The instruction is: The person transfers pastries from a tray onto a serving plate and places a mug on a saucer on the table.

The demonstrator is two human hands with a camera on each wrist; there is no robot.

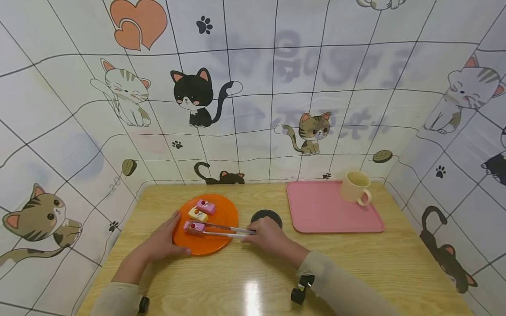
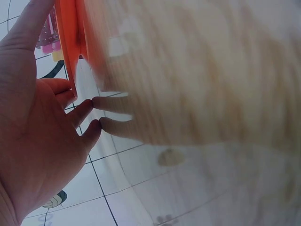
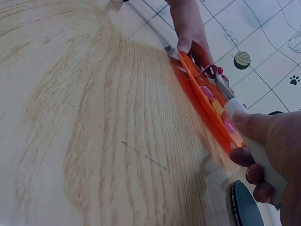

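Head view: right grip (image 1: 270,235) is pinching tongs (image 1: 236,235), leftward straddling a pink cake (image 1: 194,226), seemingly lightweight, best held by its sides; spread left grip (image 1: 164,239) is touching the orange plate (image 1: 226,210)

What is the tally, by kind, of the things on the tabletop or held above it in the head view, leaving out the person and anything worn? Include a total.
Small cakes: 3
Orange plate: 1
Tongs: 1
Dark round item: 1
Pink tray: 1
Mug: 1
Total: 8
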